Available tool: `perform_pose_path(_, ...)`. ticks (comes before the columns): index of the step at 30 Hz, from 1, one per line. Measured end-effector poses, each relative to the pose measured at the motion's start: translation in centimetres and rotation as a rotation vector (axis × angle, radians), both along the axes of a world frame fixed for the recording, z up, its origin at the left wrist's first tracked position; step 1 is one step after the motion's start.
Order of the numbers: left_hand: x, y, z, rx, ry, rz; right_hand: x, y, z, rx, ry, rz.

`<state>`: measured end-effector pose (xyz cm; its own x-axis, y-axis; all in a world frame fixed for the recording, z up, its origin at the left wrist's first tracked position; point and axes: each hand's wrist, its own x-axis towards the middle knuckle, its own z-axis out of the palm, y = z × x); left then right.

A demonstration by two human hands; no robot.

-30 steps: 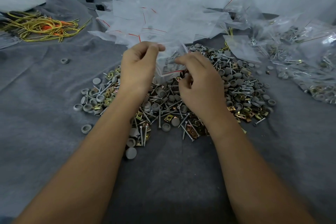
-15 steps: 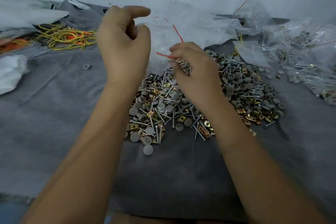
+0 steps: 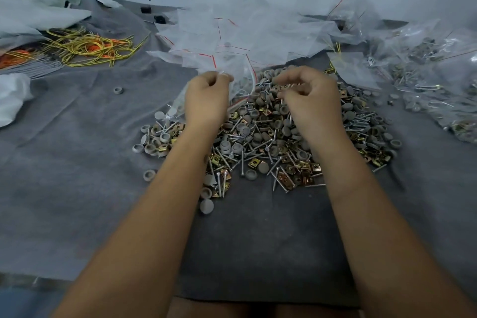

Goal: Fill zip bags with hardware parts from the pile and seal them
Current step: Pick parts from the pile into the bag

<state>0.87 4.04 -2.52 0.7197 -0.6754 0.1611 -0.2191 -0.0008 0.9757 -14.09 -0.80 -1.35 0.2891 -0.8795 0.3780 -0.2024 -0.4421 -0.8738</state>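
A pile of hardware parts (image 3: 260,147), made of screws, grey round caps and brass clips, lies on the grey cloth (image 3: 77,162). My left hand (image 3: 206,103) hovers over the pile's far left side and pinches the edge of a clear zip bag (image 3: 241,77) with a red strip. The bag hangs open beside that hand, and I cannot tell what is inside it. My right hand (image 3: 309,98) is over the pile's far side, its fingers curled and its fingertips pinching a few small parts.
A heap of empty clear zip bags (image 3: 247,33) lies behind the pile. Filled bags (image 3: 428,90) are stacked at the right. Yellow and orange wire ties (image 3: 87,49) lie at the far left, a white bag (image 3: 13,98) at the left edge, and a loose grey cap (image 3: 118,90) nearby.
My left hand came down from its raised position and now holds the bag low at the pile. My right hand let go of the bag's red edge and moved right over the pile.
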Motion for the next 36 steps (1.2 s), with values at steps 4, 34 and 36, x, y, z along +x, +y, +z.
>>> perform_pose_path(4,-0.4,-0.5,0.0,-0.030,0.064,-0.023,-0.9,-0.4,-1.1,-0.024,0.122,-0.066)
perform_pose_path(34,-1.1,0.5,-1.2,-0.117,-0.042,-0.058,-0.4,-0.2,-2.4,-0.069,0.041,-0.063)
perform_pose_path(36,-1.2,0.5,-1.3,-0.121,-0.092,-0.063,-0.5,-0.3,-2.3,-0.017,-0.009,-0.048)
